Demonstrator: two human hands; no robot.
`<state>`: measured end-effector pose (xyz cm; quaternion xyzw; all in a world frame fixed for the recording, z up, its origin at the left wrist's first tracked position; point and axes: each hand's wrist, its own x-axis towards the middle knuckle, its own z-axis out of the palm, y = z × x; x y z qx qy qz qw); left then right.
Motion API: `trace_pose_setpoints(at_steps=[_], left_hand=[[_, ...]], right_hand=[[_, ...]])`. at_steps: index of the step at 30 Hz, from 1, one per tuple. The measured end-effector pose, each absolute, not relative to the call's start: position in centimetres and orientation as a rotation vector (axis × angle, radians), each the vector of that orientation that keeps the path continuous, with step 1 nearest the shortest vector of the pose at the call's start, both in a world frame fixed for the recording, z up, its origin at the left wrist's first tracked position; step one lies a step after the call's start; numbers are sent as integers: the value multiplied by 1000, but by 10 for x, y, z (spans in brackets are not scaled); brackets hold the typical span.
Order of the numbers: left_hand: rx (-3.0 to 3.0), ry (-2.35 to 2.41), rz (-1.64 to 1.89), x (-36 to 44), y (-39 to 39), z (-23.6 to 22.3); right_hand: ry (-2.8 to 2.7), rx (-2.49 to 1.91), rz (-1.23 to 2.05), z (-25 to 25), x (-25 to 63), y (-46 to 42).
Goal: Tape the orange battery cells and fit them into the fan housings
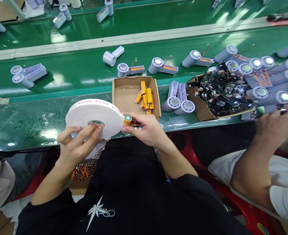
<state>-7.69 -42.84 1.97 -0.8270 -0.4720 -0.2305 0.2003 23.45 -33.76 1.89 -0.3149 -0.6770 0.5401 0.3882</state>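
My left hand (81,140) is closed on a large roll of white foam tape (100,111), with fingertips at the hole in its core. The roll is tilted above the front edge of the green bench. Between the thumb and fingers of my right hand (146,129) is an orange battery cell (127,120) with a greenish end and thin red wires. It touches or nearly touches the roll's right edge; I cannot tell which. Just beyond my right hand, a shallow cardboard box (124,94) holds several orange battery cells (145,96).
A cardboard box of black circuit boards (222,88) stands to the right, beside two grey-lilac housings (179,98). Several more housings (156,65) lie on the green conveyor (80,65). A co-worker's hand (276,124) is at the far right. Below the bench is a container of small parts (84,172).
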Motion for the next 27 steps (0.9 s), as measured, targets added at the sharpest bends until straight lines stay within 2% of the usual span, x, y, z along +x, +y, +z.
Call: trace_pose_setpoints(at_steps=[4, 10, 14, 18, 20, 23, 27], left_hand=[[-2257, -1375, -671, -65, -431, 13], [-2075, -1396, -763, -32, -427, -6], [-2202, -1407, -826, -14, -443, -12], [-2379, -1565, -607, -67, -462, -24], [-2406, -1713, -508, -111, -458, -35], [-2357, -1906, -602, -152, -423, -43], [-2294, -2068, -665, -108, -314, -17]], right_hand=[[-1570, -787, 1404, 22, 225, -335], [-685, -744, 1331, -14, 172, -359], [-743, -689, 1422, -10, 200, -331], [-764, -677, 1142, 8, 269, -290], [-794, -716, 1142, 8, 283, -283], [-951, -778, 1305, -10, 274, -286], [-1060, -771, 1372, -33, 256, -290]])
